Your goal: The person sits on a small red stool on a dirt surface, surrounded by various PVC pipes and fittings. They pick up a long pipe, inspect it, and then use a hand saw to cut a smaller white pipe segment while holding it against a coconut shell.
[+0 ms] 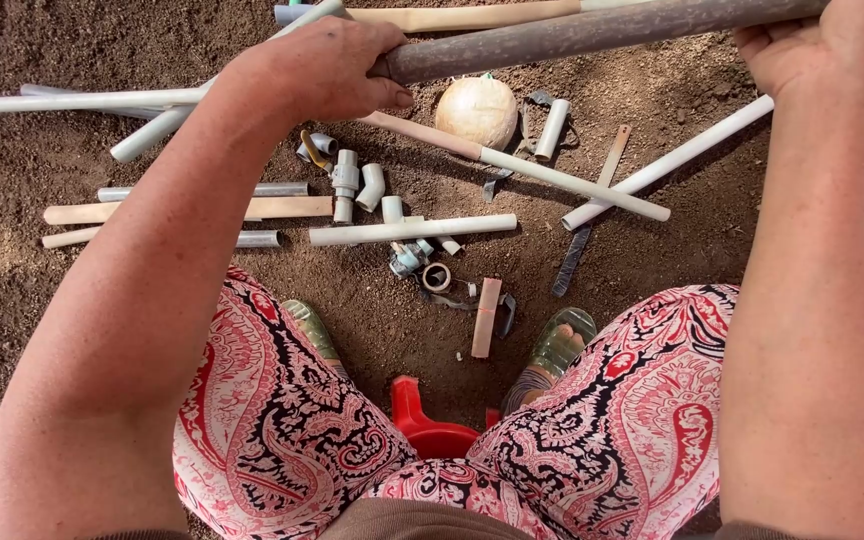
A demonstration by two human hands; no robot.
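A: What did we have in our hands?

B: One grey pipe, held level across the top of the view. Our left hand was curled over its near end, fingers wrapped tight. Our right hand gripped it further along, where it ran out past the frame's edge.

A: Was it touching anything?

B: No, it hung above the ground, over the other pieces. A tan pipe lay just behind it.

A: How much room did we have to move?

B: Not much straight below. The middle was crowded: a white pipe lay crosswise, a cluster of fittings sat just above it, and a round pale ball lay near the grey pipe. A long pipe slanted up to the right. More pipes fanned out to the left edge.

A: And nearer us?

B: A roll of tape and a short tan strip lay between our feet. Our sandals framed that gap, and a red stool showed between our patterned knees.

A: The surface?

B: Bare brown soil, dry and crumbly, sunlit with hard shadows. The open patches were far right and lower left.
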